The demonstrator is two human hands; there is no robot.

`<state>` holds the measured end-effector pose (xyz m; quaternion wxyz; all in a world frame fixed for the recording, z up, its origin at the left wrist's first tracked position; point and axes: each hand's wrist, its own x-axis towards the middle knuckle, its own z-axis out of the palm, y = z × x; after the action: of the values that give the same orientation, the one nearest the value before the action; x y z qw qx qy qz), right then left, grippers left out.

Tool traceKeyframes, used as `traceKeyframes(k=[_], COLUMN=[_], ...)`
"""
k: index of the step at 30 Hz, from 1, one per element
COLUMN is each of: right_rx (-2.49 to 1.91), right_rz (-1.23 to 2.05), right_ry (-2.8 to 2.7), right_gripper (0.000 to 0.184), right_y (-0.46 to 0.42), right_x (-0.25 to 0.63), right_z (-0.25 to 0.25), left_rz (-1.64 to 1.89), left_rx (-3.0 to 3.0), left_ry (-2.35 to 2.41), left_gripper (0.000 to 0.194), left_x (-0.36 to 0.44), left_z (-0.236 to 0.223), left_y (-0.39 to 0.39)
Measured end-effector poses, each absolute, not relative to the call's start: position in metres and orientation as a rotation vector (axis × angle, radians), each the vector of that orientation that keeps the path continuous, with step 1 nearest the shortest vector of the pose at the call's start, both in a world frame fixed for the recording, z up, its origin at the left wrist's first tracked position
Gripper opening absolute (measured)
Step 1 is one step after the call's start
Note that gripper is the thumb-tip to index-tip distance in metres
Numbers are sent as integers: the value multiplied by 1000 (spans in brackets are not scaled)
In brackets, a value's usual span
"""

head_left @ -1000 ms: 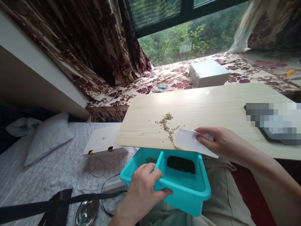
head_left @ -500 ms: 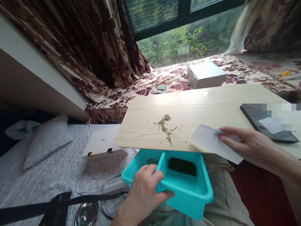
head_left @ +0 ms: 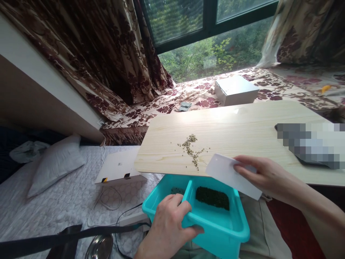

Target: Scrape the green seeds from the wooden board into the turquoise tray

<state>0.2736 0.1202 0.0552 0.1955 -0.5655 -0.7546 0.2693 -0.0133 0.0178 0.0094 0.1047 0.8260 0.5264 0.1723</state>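
My left hand (head_left: 169,223) grips the near wall and divider of a teal two-compartment tray (head_left: 229,230), held just under the front edge of a pale wooden board (head_left: 242,133). Dark green beans (head_left: 212,197) fill the tray's right compartment, and a few show in the left one. My right hand (head_left: 258,174) pinches a white plastic scraper card (head_left: 229,174) at the board's front edge, just right of a small scatter of green beans (head_left: 191,151) on the wood.
A blurred dark tablet (head_left: 309,144) lies on the board's right end. Behind the board sit a white box (head_left: 235,90) and a flowered window seat. Left and below are a quilted bed, a pillow (head_left: 54,162), a white device (head_left: 118,167), cables, a metal bowl (head_left: 101,246).
My right hand swung the scraper out to the right, then brought it back left toward the scattered beans. The tray and my left hand stayed put.
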Motion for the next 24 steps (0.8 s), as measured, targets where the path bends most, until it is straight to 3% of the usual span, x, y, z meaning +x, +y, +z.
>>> traceKeyframes(k=[6, 9, 16, 24], right_rx=[-1734, -1765, -1697, -1548], right_rz=[338, 282, 651, 799], right_ry=[-2030, -2071, -2184, -2251], right_gripper=[35, 36, 35, 30], right_y=[140, 152, 172, 168], right_x=[278, 277, 272, 272], right_z=[39, 35, 51, 47], left_rz=[540, 496, 309, 195], left_rx=[2490, 2583, 2776, 2787], left_ry=[1538, 1436, 1097, 1038], left_gripper=[53, 57, 53, 51], left_x=[-15, -1, 45, 61], left_z=[3, 0, -6, 2], left_y=[16, 17, 23, 27])
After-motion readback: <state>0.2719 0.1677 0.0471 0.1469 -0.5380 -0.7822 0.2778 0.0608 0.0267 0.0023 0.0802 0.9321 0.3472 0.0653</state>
